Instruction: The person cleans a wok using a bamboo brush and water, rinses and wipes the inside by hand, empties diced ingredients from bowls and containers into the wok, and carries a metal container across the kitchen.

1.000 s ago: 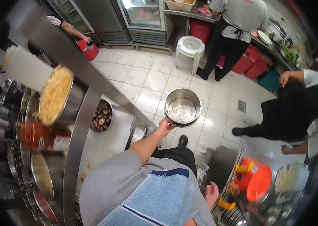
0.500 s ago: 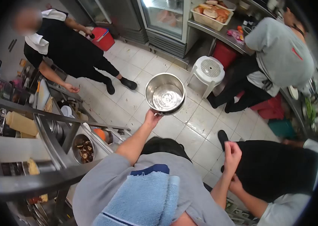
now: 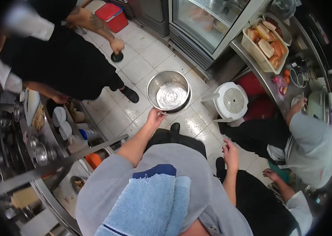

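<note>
In the middle of the view a round stainless steel pot [image 3: 169, 92] is tilted so that I see its shiny inside, which holds no food. My left hand [image 3: 156, 118] is closed on the pot's near side, below the rim, with the arm stretched forward. What exactly the fingers grasp there is partly hidden by the pot. My right hand [image 3: 231, 154] is in the air at my right side, fingers loosely bent and apart, with nothing in it. It is nearest to a person in a black apron [image 3: 258, 204].
At left, a person in black [image 3: 56, 63] bends with a dark round object [image 3: 117, 57] in one hand. A white stool [image 3: 232, 101] stands right of the pot. A bread basket [image 3: 266, 47] sits on the right counter, near a person in grey [image 3: 311, 145]. Steel shelving [image 3: 56, 169] lines my left.
My view has moved forward along the aisle, the pot still in my left hand. My right hand has loosened its fingers and parted from the neighbouring person's hand. The person at left has bent down.
</note>
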A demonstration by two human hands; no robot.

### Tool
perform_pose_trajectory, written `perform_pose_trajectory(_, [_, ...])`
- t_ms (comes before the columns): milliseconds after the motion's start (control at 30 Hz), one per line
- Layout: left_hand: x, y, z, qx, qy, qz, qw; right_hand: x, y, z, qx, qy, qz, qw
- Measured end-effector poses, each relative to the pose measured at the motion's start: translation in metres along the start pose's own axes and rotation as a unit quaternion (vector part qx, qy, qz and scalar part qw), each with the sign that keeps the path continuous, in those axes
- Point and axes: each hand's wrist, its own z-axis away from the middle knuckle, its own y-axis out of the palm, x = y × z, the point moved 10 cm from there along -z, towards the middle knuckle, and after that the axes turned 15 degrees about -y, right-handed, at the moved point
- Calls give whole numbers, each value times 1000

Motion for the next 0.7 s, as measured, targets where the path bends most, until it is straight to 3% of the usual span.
perform_pose_trajectory(167, [-86, 70, -46, 6, 16, 32, 999, -24, -10, -64, 23, 115, -23, 993])
perform_pose_trajectory(233, [-123, 99, -72, 31, 22, 63, 997, -32, -12, -108, 35, 111, 16, 993])
perform_pose_trajectory(333, [-174, 122, -107, -13, 67, 85, 994, -41, -3, -196, 79, 99, 15, 992])
perform_pose_trajectory(433, [-219, 122, -148, -2, 80, 127, 989, -48, 17, -307, 121, 20, 16, 992])
perform_pose_trajectory(600, [-311, 113, -123, -43, 142, 136, 979, 83, 60, -509, 190, -152, -31, 970])
perform_pose_trajectory(700, [-339, 92, -104, -79, 196, 179, 961, 171, 109, -602, 264, -207, -99, 937])
